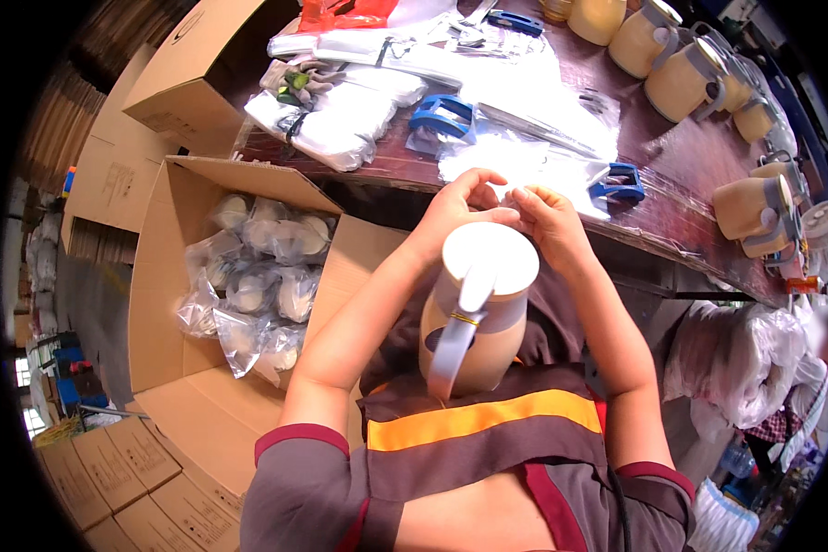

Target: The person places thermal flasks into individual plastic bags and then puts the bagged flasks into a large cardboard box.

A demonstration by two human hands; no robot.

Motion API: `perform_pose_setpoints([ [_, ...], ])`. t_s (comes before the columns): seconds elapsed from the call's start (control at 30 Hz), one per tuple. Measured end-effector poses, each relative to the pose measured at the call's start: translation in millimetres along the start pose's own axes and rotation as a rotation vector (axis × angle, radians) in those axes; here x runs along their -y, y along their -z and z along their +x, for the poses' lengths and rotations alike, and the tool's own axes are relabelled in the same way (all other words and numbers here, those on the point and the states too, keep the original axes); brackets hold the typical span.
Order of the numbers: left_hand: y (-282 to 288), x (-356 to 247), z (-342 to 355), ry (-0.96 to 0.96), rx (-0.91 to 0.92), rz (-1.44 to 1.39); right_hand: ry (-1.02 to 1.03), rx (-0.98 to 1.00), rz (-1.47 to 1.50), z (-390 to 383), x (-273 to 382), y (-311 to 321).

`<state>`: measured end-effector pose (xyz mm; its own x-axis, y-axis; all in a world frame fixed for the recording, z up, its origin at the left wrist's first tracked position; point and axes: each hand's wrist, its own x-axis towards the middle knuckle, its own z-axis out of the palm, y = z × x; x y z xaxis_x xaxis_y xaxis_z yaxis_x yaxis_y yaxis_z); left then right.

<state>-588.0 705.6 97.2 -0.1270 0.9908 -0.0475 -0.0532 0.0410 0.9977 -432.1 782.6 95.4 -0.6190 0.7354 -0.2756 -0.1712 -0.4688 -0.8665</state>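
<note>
Closest in, a cream jug (474, 322) with a white lid and handle sits wedged upright against the person's lap and belly, which frees both hands. Just above its lid, the left hand (460, 204) and right hand (547, 221) meet fingertip to fingertip, pinching something thin and clear, likely a plastic bag (515, 166). To the left, an open cardboard box (156, 304) holds bagged jugs within easy reach. Beyond, the table (681, 166) carries tape dispensers (443, 117) and bare jugs (681, 81) lined up.
</note>
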Motion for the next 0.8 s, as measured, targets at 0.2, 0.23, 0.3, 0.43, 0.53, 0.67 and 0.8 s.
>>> perform_pose_setpoints([
  [0.2, -5.2, -6.3, 2.7, -0.025, -0.07, -0.001, 0.089, -0.076, 0.09, -3.0, -16.3, -9.8],
  [0.23, -6.0, -7.6, 0.2, -0.02, -0.111, 0.003, 0.122, -0.099, 0.083, -6.0, -17.7, -14.5],
  [0.3, -8.3, 0.3, 0.4, -0.079, -0.214, -0.034, 0.151, -0.2, 0.113, -12.1, -17.7, -22.6],
  [0.43, -15.3, 3.5, 1.8, -0.132, -0.383, -0.057, 0.265, -0.324, 0.126, -11.1, -25.1, -16.5],
  [0.53, -16.9, 9.5, 4.4, -0.14, -0.373, -0.069, 0.211, -0.292, 0.188, -7.2, -23.6, -18.4],
  [0.67, -16.3, 5.6, 5.0, -0.131, -0.358, 0.016, 0.117, -0.163, 0.142, -10.1, -21.2, -15.6],
  [0.8, -11.0, 11.0, 5.8, -0.152, -0.337, -0.026, 0.174, -0.195, 0.123, -10.8, -27.0, -12.5],
])
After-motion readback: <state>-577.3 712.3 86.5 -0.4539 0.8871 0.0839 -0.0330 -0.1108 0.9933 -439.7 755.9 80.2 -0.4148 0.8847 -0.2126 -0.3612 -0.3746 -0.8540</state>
